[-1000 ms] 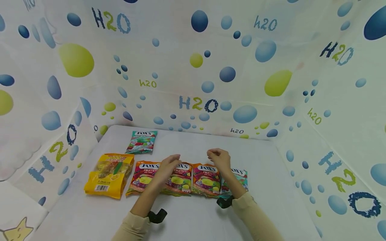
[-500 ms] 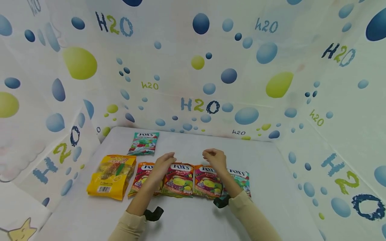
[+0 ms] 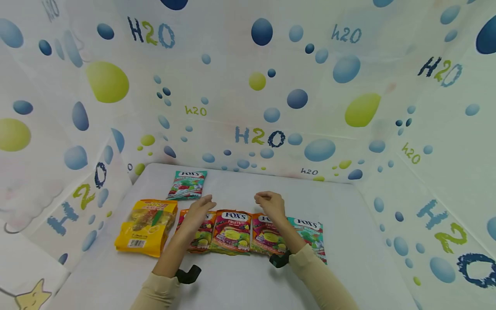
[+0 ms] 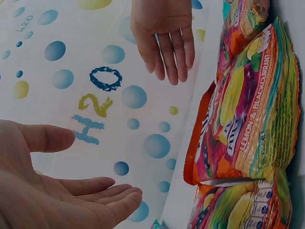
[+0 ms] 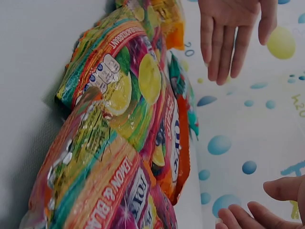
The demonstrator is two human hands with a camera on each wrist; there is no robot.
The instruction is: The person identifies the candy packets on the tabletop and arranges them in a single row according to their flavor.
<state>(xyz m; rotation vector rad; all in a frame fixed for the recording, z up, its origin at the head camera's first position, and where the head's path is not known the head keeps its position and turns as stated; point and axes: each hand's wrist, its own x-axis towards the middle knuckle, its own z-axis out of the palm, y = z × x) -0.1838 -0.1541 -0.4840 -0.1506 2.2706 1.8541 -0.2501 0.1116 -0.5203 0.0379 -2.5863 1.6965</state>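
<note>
Both hands hover over a row of candy bags and hold nothing. My left hand (image 3: pixel 198 212), fingers extended and thumb apart, is above the leftmost red Fox's Fruits bag (image 3: pixel 204 234), which the hand and forearm partly cover. Between the hands lies a middle Fruits bag (image 3: pixel 231 232). My right hand (image 3: pixel 272 206), its fingers loosely bent, is at the top of a third Fruits bag (image 3: pixel 267 237). At the row's right end a teal Fox's Mint Blossom bag (image 3: pixel 311 237) is partly hidden by the right forearm. In the left wrist view both palms face the space between them.
A large yellow candy bag (image 3: pixel 145 228) lies left of the row. Behind it, near the table's back edge, is another teal Fox's bag (image 3: pixel 187 185). The white table (image 3: pixel 240 284) is enclosed by a bubble-print H2O curtain (image 3: pixel 217 77) at the back and sides.
Both hands have drifted left above the row, uncovering the middle Fruits bag and more of the Mint Blossom bag at the right. The view has shifted slightly; the bags keep their arrangement.
</note>
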